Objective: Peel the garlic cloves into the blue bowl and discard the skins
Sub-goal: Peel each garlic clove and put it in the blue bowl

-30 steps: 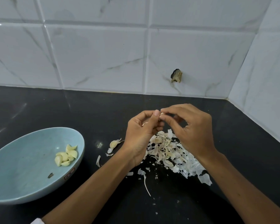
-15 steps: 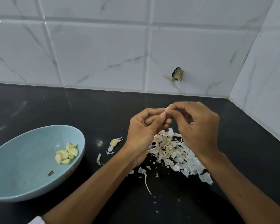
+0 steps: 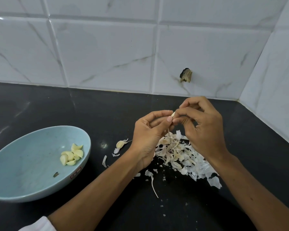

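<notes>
The small pale garlic clove (image 3: 173,114), pinched between my left hand (image 3: 148,132) and my right hand (image 3: 202,127) above the heap of white papery skins (image 3: 177,154) on the black stone desk (image 3: 73,110), could slip, I judged, because only fingertips held it. It would be lost among the skins, well apart from the round light-blue bowl (image 3: 28,160). It looked cream and smooth, mostly hidden, with a thin strip of skin hanging below.

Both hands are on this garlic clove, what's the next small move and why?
Probably strip the loose skin down with the left hand: the right hand pinches the clove, and that skin hangs from it above the skin pile.
</notes>
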### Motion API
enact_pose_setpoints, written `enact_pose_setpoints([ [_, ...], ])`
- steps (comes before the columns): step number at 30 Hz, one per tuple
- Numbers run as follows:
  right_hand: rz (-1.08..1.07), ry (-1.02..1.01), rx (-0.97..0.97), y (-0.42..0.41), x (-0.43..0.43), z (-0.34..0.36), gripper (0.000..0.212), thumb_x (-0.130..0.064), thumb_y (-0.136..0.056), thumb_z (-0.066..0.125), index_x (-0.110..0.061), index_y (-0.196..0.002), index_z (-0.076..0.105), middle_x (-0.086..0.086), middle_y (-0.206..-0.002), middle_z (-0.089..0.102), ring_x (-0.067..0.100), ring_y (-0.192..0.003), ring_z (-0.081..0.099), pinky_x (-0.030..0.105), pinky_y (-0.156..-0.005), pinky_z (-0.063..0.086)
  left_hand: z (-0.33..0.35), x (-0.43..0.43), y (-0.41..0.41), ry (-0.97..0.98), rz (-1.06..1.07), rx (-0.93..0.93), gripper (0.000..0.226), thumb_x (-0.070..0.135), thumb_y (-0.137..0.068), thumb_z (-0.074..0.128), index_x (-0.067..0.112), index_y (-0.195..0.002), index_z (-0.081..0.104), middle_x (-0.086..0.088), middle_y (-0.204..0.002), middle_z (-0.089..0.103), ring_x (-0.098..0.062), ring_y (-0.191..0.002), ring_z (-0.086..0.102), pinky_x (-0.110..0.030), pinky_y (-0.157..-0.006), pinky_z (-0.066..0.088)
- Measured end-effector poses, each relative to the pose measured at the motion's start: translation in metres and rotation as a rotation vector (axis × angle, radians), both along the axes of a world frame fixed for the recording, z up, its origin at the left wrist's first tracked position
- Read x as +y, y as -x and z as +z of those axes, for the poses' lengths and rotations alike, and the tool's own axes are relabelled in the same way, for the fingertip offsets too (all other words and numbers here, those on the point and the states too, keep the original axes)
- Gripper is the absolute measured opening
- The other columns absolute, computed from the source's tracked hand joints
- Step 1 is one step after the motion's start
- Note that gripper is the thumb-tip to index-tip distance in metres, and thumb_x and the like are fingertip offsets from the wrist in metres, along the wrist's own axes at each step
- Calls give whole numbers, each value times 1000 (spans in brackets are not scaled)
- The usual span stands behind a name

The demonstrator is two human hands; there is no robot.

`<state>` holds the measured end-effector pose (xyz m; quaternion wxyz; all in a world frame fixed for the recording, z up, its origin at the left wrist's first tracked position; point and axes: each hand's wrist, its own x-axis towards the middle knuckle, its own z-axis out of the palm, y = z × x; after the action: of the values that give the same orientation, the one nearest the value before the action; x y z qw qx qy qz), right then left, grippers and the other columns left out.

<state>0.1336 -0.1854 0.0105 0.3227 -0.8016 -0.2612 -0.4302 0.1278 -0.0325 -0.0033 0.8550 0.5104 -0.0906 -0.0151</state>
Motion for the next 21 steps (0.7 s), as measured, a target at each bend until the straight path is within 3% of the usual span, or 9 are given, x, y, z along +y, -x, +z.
enact_pose_setpoints([
  [5, 13, 40, 30, 1, -2, 0, 19, 11, -82, 76, -7, -84, 79, 7, -101, 58, -2, -86, 58, 8, -75, 49, 1, 2, -2, 54, -73, 89, 15, 0, -93, 65, 7, -103, 74, -8, -93, 76, -15, -86, 72, -25, -83, 60],
  [10, -29, 109, -2, -2, -4, -3, 14, 3, -81, 79, -9, -87, 80, 2, -106, 58, 17, -80, 55, 30, -68, 53, 4, 6, -5, 46, -139, 117, 26, 17, -85, 73, 7, -109, 74, -6, -93, 75, -11, -78, 69, -24, -79, 59],
  [13, -12, 119, 27, -2, -3, -3, 11, -1, -81, 82, -11, -85, 80, 0, -108, 57, 15, -79, 53, 25, -69, 52, 1, 6, -6, 15, -103, 114, 27, 17, -79, 75, 9, -105, 77, -7, -93, 75, -13, -80, 67, -25, -83, 59],
  [16, 27, 130, 74, -2, -2, -4, 10, -4, -81, 81, -13, -82, 79, -5, -109, 55, 14, -78, 52, 15, -71, 48, -1, 6, -7, -26, -4, 74, 17, 15, -88, 72, 9, -103, 77, -8, -92, 75, -16, -84, 66, -28, -87, 59],
  [19, 39, 244, 112, -1, 0, -9, 13, -6, -86, 72, -16, -80, 76, -10, -107, 53, 13, -80, 56, 22, -70, 55, 2, 8, -9, 36, 60, 59, 20, 17, -90, 70, 6, -105, 77, -6, -89, 75, -12, -78, 66, -25, -80, 60],
  [21, 14, 197, 95, -1, 1, -8, 10, -5, -87, 74, -14, -82, 75, -7, -103, 55, 7, -83, 58, 21, -72, 54, 4, 9, -10, 42, 60, 55, 19, 15, -92, 69, 5, -107, 75, -5, -90, 75, -12, -79, 67, -27, -84, 61],
])
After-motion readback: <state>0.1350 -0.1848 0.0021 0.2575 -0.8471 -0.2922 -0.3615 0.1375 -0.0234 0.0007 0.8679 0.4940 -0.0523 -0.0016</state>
